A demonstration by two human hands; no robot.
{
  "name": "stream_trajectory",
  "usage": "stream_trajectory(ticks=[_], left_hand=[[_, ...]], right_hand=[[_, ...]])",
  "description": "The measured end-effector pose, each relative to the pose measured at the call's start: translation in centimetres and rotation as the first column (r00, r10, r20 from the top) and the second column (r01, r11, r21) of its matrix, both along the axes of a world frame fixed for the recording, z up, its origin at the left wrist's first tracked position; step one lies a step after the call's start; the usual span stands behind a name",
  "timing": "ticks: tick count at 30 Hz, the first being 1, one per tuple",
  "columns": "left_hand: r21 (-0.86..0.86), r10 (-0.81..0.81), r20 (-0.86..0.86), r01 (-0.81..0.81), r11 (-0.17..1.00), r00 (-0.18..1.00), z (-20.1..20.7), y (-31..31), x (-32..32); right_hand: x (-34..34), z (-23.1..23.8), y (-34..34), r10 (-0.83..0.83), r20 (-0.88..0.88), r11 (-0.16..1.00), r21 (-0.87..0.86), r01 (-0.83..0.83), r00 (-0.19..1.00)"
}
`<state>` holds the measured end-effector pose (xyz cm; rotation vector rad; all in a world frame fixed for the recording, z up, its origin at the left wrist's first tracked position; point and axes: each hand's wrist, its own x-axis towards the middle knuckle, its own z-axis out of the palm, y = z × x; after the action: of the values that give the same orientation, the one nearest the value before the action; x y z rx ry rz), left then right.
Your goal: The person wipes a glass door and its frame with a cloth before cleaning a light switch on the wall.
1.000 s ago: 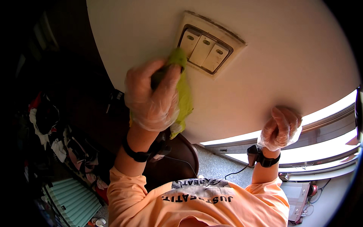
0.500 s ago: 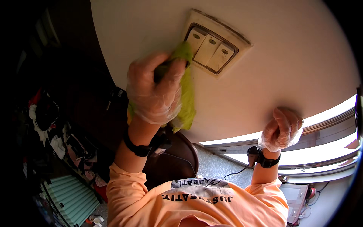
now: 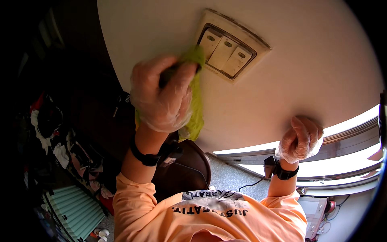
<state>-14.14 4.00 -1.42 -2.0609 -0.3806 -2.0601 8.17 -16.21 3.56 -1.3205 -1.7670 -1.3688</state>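
— White wall (image 3: 306, 80) fills most of the view, with a cream switch plate (image 3: 229, 46) set in it, carrying three rocker switches side by side. What's the nearer hand doing?

— That's the left hand (image 3: 161, 99), in a thin clear glove, with a black band on its wrist. It's closed around a yellow-green cloth (image 3: 196, 105), fingers curled over the top of it.

— Where does the cloth sit against the grip?

— It's bunched under the palm and fingers, between the hand and the wall. One end pokes out above the fingertips and touches the lower left corner of the switch plate; the rest hangs out below the hand on its right side. The hand is blurred, so the exact fingers are hard to make out.

— And the other hand?

— Right hand (image 3: 300, 139), also gloved, is well apart, lower on the wall near a bright window frame (image 3: 350, 135). Its fingers are bent and pressed against the wall, holding nothing. It wears a black wristband (image 3: 282, 171) with a small device and a thin cable trailing from it.

— Anything else?

— An orange long-sleeved shirt (image 3: 209, 218) at the bottom, and dim clutter off to the left.
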Motion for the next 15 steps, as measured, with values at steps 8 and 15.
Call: stream_trajectory(ticks=[8, 15], left_hand=[[0.009, -0.04, -0.065, 0.041, 0.999, 0.997, -1.5, 0.5, 0.4], [0.001, -0.121, 0.021, 0.121, 0.993, 0.992, 1.0, -0.9, 0.8]], right_hand=[[0.0, -0.1, -0.1, 0.014, 0.001, 1.0, -0.015, -0.014, 1.0], [0.2, 0.0, 0.2, -0.002, 0.016, 1.0, -0.003, 0.002, 1.0]])
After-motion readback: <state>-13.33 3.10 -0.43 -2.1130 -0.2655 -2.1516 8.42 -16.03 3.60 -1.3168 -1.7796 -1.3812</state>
